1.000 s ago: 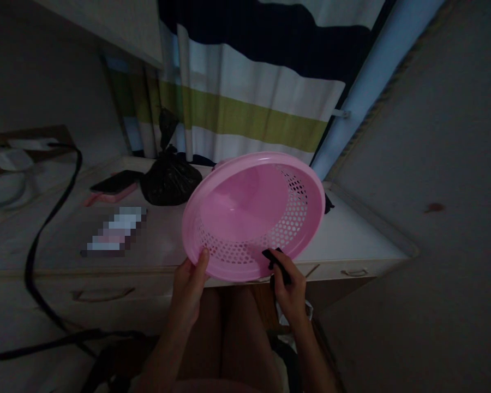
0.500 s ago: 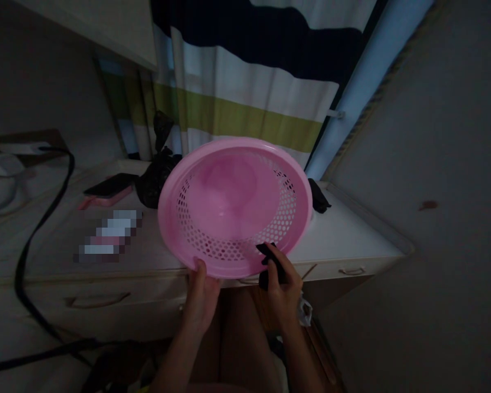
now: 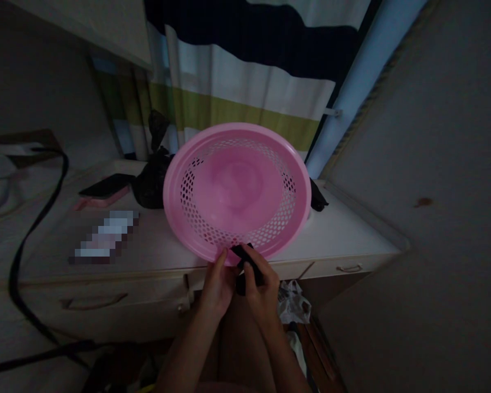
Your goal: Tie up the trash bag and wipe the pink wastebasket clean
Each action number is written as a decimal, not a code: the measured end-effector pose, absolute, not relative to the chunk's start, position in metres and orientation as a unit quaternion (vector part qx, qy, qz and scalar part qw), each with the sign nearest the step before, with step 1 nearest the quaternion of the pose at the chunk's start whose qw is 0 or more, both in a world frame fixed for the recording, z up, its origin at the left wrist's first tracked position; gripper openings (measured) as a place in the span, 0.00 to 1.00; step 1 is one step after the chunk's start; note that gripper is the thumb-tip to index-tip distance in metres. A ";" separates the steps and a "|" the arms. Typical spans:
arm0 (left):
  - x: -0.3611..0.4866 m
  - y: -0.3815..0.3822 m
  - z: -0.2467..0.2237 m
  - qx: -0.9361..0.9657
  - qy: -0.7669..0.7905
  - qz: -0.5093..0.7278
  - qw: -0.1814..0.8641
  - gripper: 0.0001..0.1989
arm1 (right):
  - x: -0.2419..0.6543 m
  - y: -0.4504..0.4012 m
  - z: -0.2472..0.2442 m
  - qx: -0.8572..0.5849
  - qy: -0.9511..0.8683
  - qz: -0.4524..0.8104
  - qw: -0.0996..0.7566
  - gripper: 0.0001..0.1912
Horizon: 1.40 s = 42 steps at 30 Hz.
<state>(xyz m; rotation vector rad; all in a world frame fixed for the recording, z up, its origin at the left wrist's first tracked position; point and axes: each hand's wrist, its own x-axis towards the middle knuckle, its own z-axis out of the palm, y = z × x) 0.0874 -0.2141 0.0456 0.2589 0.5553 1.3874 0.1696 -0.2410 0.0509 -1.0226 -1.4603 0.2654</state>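
Observation:
A pink plastic basket (image 3: 237,185) with rows of small holes is tilted so that its inside faces me, above the white countertop (image 3: 335,234). My left hand (image 3: 219,286) grips its near rim, thumb on top. Close beside it, my right hand (image 3: 262,289) is closed on a black cloth (image 3: 249,270), which lies against the near rim of the basket. The fingertips under the rim are hidden.
Left of the basket are a black plastic bag (image 3: 151,183), a dark phone on a pink item (image 3: 106,188) and a blurred-out object (image 3: 106,237). Another black item (image 3: 318,196) sits to the right. A black cable (image 3: 33,234) hangs at the left; a striped curtain (image 3: 245,82) is behind.
The basket has turned and tilted further towards me. My right hand has moved left along the rim with the black cloth, and my left hand has shifted right, so the two are closer.

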 end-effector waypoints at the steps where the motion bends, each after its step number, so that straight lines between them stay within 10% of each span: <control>1: 0.088 -0.214 0.046 0.118 0.259 0.638 0.716 0.13 | 0.170 -0.242 0.051 -0.447 -0.643 0.111 0.612 0.17; 14: 0.092 -0.227 0.034 0.207 0.334 0.725 0.565 0.24 | 0.251 -0.221 0.063 -0.473 -0.708 -0.165 0.498 0.23; 42: 0.087 -0.227 0.034 0.185 0.375 0.731 0.539 0.21 | 0.233 -0.225 0.014 -0.479 -0.745 -0.067 0.460 0.27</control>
